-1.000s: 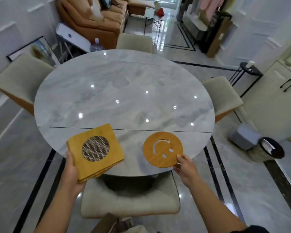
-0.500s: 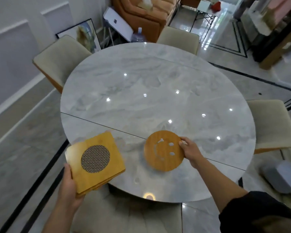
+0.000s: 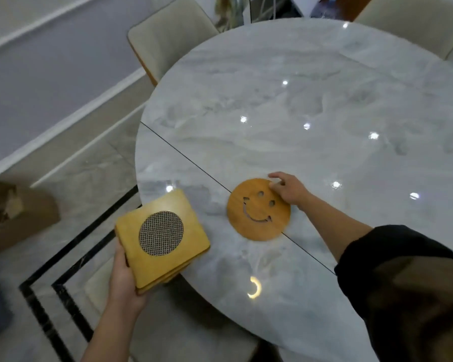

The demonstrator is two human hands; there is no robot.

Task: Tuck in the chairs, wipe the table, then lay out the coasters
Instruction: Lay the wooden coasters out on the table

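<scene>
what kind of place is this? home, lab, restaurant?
Most likely a home dining room: round grey marble-look table, cream upholstered chairs tucked around it, glossy stone-tile floor with black inlay lines. The round wooden smiley coaster and stack of square wooden coasters fit table-setting.

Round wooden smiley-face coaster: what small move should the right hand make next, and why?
Probably let go: the smiley coaster lies flat on the marble table, right hand holding its rim; the left hand holds more square wooden mesh-centred coasters.
</scene>
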